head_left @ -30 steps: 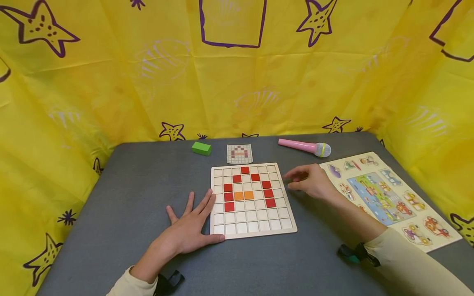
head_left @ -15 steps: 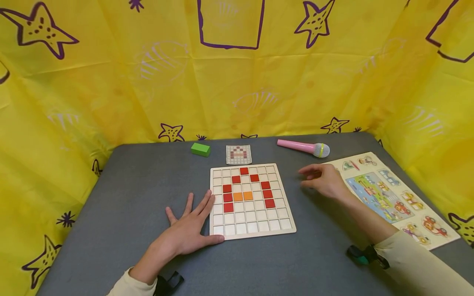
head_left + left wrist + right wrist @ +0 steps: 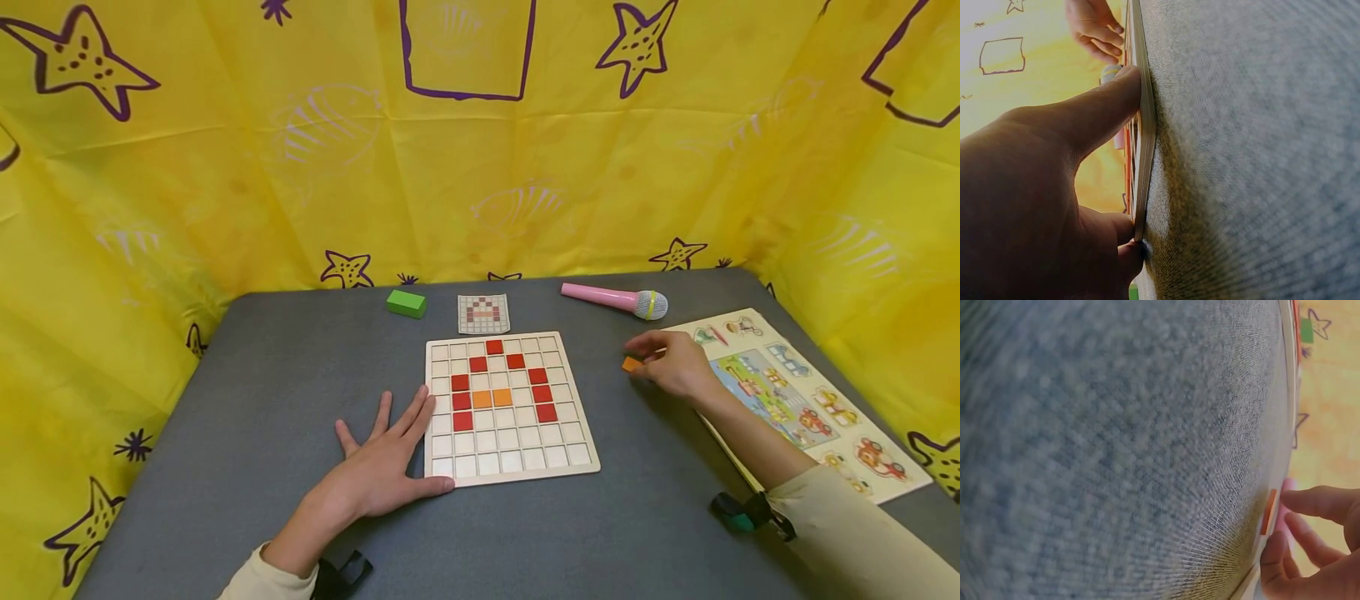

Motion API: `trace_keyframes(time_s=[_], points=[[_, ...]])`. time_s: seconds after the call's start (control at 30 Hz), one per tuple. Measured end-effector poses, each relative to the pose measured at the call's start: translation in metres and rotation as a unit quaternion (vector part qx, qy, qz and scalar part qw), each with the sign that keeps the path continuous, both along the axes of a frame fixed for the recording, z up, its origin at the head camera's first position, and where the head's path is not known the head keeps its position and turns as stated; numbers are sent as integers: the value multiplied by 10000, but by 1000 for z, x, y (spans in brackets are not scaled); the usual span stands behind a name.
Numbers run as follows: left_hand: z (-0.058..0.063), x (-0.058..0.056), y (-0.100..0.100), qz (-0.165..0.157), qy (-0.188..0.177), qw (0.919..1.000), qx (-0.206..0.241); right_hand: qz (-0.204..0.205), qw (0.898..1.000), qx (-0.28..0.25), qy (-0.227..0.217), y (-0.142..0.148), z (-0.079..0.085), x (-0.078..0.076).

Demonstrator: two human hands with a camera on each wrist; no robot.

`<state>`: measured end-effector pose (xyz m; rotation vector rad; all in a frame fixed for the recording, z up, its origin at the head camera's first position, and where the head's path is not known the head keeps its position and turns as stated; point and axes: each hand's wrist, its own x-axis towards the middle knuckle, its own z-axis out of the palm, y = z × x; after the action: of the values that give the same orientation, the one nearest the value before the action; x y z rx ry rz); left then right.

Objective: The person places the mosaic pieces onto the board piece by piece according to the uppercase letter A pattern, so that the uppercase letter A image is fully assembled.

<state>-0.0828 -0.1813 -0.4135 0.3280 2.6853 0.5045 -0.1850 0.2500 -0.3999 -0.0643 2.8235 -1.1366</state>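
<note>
A square wooden grid board (image 3: pixel 513 479) lies in the middle of the table, with several red tiles (image 3: pixel 542 393) and two orange tiles (image 3: pixel 491 398) among pale squares. My left hand (image 3: pixel 384 471) rests at its left side, fingers spread, thumb on the near corner; the left wrist view has the thumb on the board's edge (image 3: pixel 1147 125). To the right of the board, my right hand (image 3: pixel 678 362) has thumb and forefinger at opposite ends of another orange tile (image 3: pixel 631 364), seemingly pinching it low over the table. In the right wrist view, that orange tile (image 3: pixel 1268 512) shows between the fingertips.
A small pattern card (image 3: pixel 483 314) lies behind the board, with a green block (image 3: pixel 407 304) to its left. Further right is a pink toy microphone (image 3: pixel 603 297). A wooden picture puzzle (image 3: pixel 858 408) lies partly under the right forearm. Yellow cloth (image 3: pixel 450 192) surrounds the table.
My right hand has moved right, away from the board's edge toward the puzzle. An orange tile now shows at its fingertips. My left hand stays at the board.
</note>
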Motion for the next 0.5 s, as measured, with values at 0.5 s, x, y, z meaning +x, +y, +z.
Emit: trace_keyframes(time_s=[0.5], points=[[0,0,0,-8,-8,10000,-36,40,9989,429,-195,0,0,-3]])
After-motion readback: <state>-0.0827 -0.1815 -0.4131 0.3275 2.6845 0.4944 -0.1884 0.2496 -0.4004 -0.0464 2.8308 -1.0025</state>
